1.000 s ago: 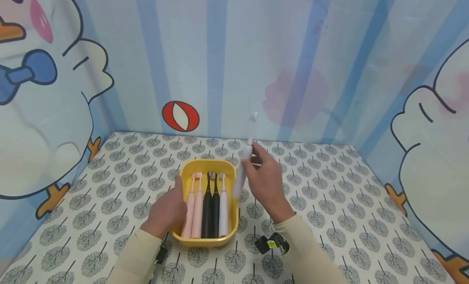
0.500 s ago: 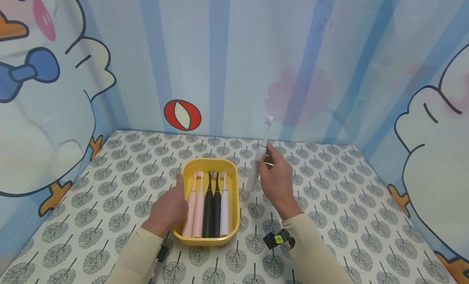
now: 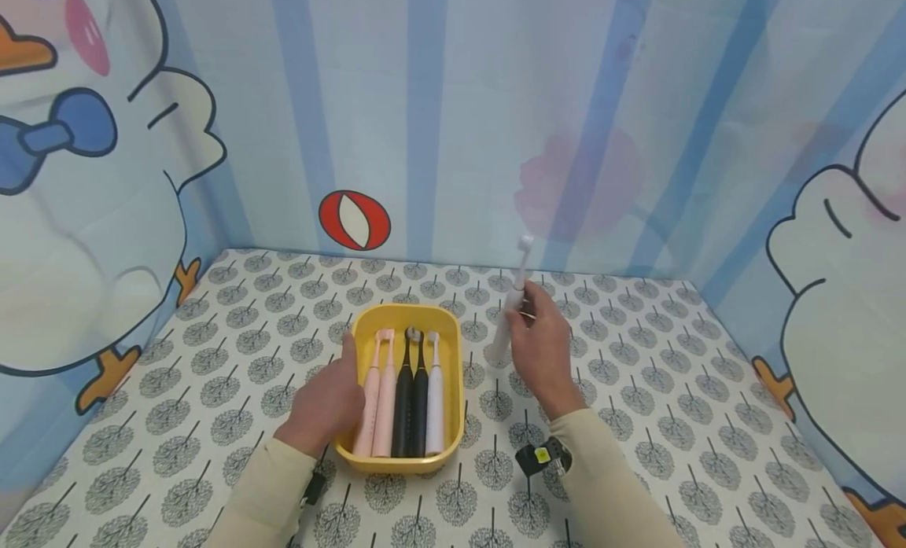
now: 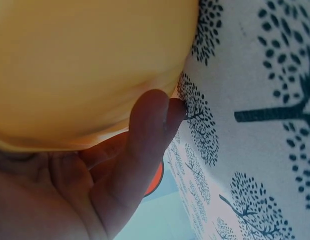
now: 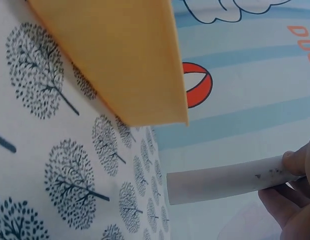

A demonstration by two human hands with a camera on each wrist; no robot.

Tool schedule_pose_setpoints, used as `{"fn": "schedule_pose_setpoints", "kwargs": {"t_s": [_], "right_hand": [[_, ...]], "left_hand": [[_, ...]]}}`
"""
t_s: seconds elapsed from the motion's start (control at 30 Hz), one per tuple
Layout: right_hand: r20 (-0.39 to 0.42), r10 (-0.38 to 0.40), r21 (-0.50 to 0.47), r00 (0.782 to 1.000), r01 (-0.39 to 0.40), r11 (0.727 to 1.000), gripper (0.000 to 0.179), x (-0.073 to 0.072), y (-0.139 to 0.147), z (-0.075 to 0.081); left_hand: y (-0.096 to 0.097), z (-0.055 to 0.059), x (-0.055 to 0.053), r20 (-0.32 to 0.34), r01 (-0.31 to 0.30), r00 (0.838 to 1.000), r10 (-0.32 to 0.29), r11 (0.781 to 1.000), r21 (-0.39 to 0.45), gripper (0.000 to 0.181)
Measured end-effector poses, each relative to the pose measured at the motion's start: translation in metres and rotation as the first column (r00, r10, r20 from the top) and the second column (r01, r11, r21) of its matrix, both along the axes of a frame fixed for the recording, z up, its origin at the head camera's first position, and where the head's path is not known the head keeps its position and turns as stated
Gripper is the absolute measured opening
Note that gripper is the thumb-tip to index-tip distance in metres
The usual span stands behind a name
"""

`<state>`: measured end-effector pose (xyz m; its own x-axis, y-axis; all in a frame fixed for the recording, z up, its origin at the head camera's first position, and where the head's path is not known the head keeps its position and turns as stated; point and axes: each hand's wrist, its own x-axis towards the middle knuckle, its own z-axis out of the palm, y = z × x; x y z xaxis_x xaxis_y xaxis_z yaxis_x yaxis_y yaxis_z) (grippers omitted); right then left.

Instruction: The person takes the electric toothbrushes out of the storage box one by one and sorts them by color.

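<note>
In the head view, a yellow plastic bin (image 3: 453,375) stands on the table. Inside lie two pink electric toothbrushes (image 3: 383,410), two black electric toothbrushes (image 3: 402,410) and one white electric toothbrush (image 3: 435,410), heads toward the far side. My left hand (image 3: 327,399) holds the bin's left side; the left wrist view has its fingers (image 4: 147,120) against the outer wall. To the right of the bin, my right hand (image 3: 541,343) pinches another white electric toothbrush (image 3: 502,336) by the handle, tilted, brush head up. The right wrist view shows its handle (image 5: 220,181) apart from the bin.
A white cloth with a grey tree print (image 3: 637,422) covers the table. Behind stands a blue striped curtain (image 3: 467,123) with cartoon ducks at both sides. A black strap device (image 3: 541,455) sits at my right wrist.
My right hand has carried the white electric toothbrush rightward, away from the bin's right rim, and then slightly lower. The left hand stays on the bin.
</note>
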<state>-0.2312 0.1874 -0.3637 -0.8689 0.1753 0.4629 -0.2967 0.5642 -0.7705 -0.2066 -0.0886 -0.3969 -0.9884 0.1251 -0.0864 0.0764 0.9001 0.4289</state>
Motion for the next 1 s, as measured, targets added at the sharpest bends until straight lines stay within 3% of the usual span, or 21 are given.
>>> {"fn": "schedule_pose_setpoints", "kwargs": {"t_s": [0.37, 1.0], "right_hand": [[0.045, -0.018, 0.029, 0.999, 0.016, 0.999, 0.038, -0.008, 0.008, -0.017], [0.058, -0.029, 0.086, 0.998, 0.023, 0.996, 0.040, -0.012, 0.011, -0.028]], "left_hand": [[0.001, 0.003, 0.002, 0.004, -0.007, 1.000, 0.007, 1.000, -0.004, 0.076], [0.000, 0.002, 0.002, -0.002, -0.007, 1.000, 0.007, 1.000, 0.003, 0.075]]}}
